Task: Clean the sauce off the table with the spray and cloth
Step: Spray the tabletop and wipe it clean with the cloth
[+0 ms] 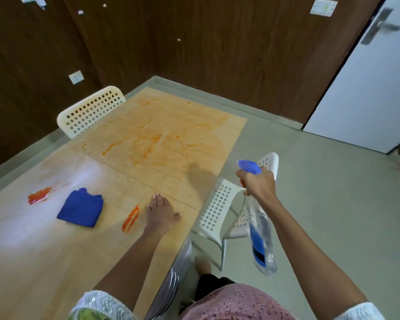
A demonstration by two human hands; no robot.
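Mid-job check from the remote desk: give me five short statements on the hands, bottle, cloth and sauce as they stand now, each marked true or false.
1. The right hand holds the spray bottle out past the table edge. True.
2. The left hand is gripping the blue cloth. False: it rests flat on the table, apart from the cloth.
3. A red sauce streak lies just left of the left hand. True.
4. The far half of the table is clean. False: orange sauce smears cover it.
5. The cloth lies spread open. False: it is folded.
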